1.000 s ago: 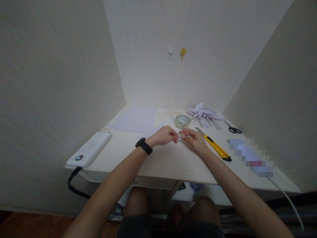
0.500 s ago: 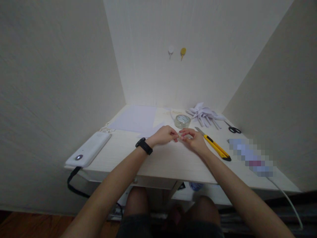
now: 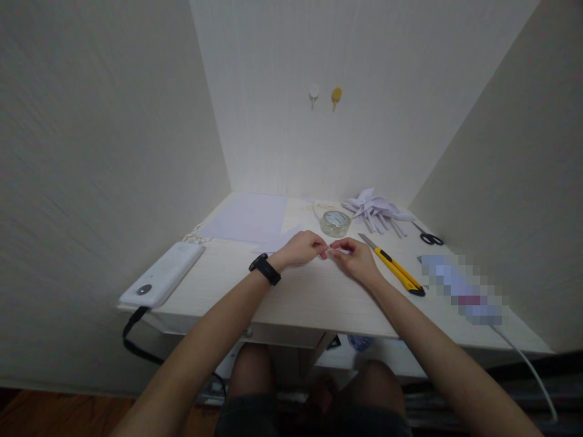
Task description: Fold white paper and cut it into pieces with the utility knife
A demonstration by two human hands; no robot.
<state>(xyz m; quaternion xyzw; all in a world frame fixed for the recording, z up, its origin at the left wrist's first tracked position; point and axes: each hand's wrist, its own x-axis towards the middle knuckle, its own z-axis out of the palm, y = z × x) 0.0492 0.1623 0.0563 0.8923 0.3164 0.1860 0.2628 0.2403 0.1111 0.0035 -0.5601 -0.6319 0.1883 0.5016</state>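
Note:
My left hand [image 3: 304, 248], with a black band on its wrist, and my right hand [image 3: 354, 257] meet fingertip to fingertip low over the pale wooden desk [image 3: 319, 294]. Both pinch one small pale piece [image 3: 328, 251] between them; it is too small to tell what it is. A roll of clear tape [image 3: 335, 223] stands just behind the hands. A yellow utility knife [image 3: 395, 268] lies right beside my right hand.
White paper sheets [image 3: 248, 216] lie at the back left. Folded white paper shapes [image 3: 376, 209] and black scissors [image 3: 429, 235] are at the back right. A white flat device [image 3: 163, 275] with a black cord sits on the left edge, and a white cable [image 3: 523, 359] runs off the right.
The hands stay pinched together in the same place, with only slight finger shifts. The small light on the white device has gone dark.

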